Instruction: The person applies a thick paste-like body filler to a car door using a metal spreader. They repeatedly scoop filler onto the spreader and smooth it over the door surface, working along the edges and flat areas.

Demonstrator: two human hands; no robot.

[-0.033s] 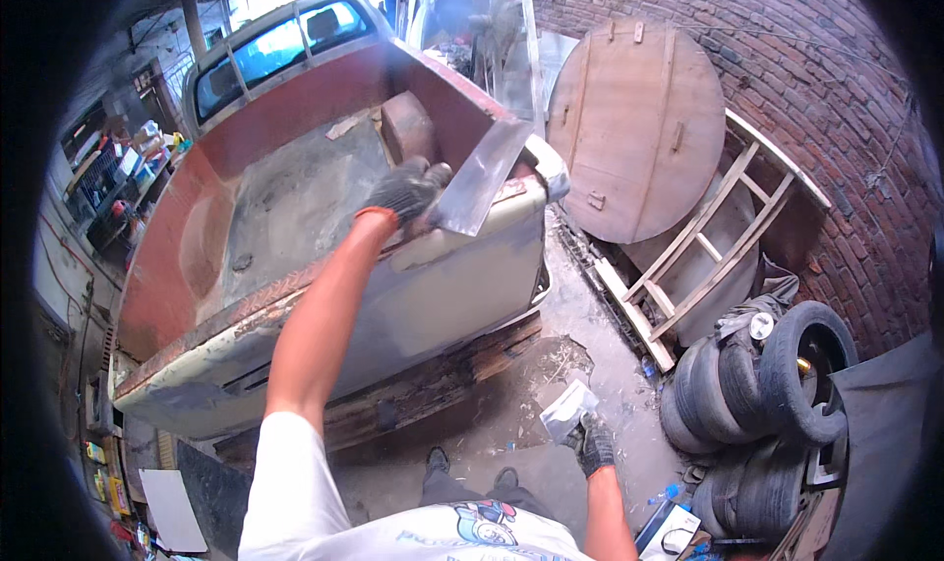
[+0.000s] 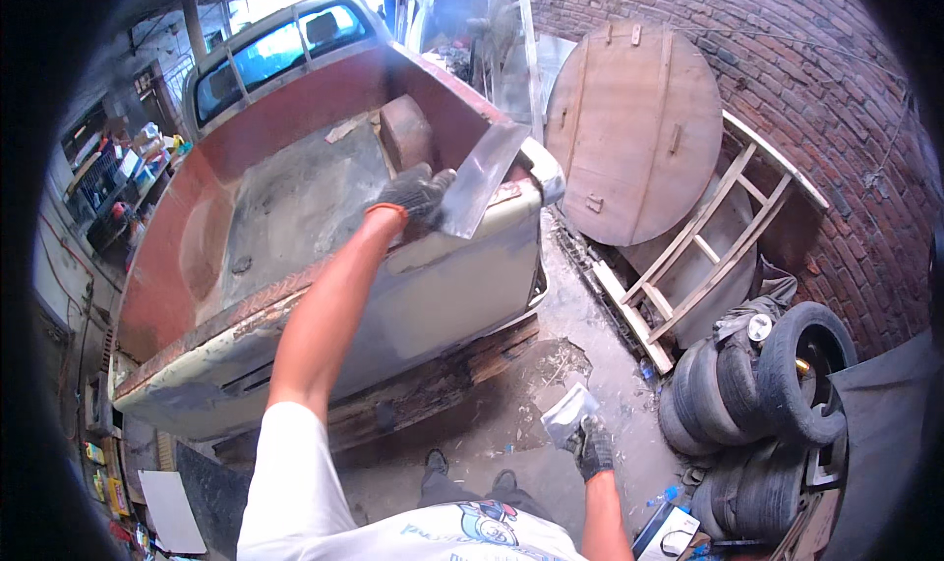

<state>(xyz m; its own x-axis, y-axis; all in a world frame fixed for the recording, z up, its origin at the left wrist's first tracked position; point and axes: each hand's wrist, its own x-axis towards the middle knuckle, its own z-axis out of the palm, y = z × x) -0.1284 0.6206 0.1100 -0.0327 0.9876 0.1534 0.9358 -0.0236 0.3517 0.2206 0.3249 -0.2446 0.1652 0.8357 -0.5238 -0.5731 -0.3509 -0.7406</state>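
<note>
In a dark glove with an orange cuff, my left hand (image 2: 423,195) closes on the near-left edge of a thin, shiny grey rectangular sheet (image 2: 485,179). The sheet is held tilted over the right rear corner of a pickup truck bed (image 2: 295,202). Below it is the tailgate (image 2: 393,300), pale with grey smooth patches and a rusty top edge. Lower right, my right hand (image 2: 593,450), gloved too, is closed around a small flat whitish-grey piece (image 2: 568,413). I cannot make out its kind. It is held away from the truck, above the floor.
Wooden beams (image 2: 433,376) lie under the tailgate. To the right, a round wooden board (image 2: 634,133) and a wooden ladder-like frame (image 2: 703,246) lean by the brick wall (image 2: 826,109). Stacked tyres (image 2: 806,374) stand nearer. A white board (image 2: 173,512) lies at lower left.
My left hand and the grey sheet have shifted very slightly downward. Both hands keep their hold.
</note>
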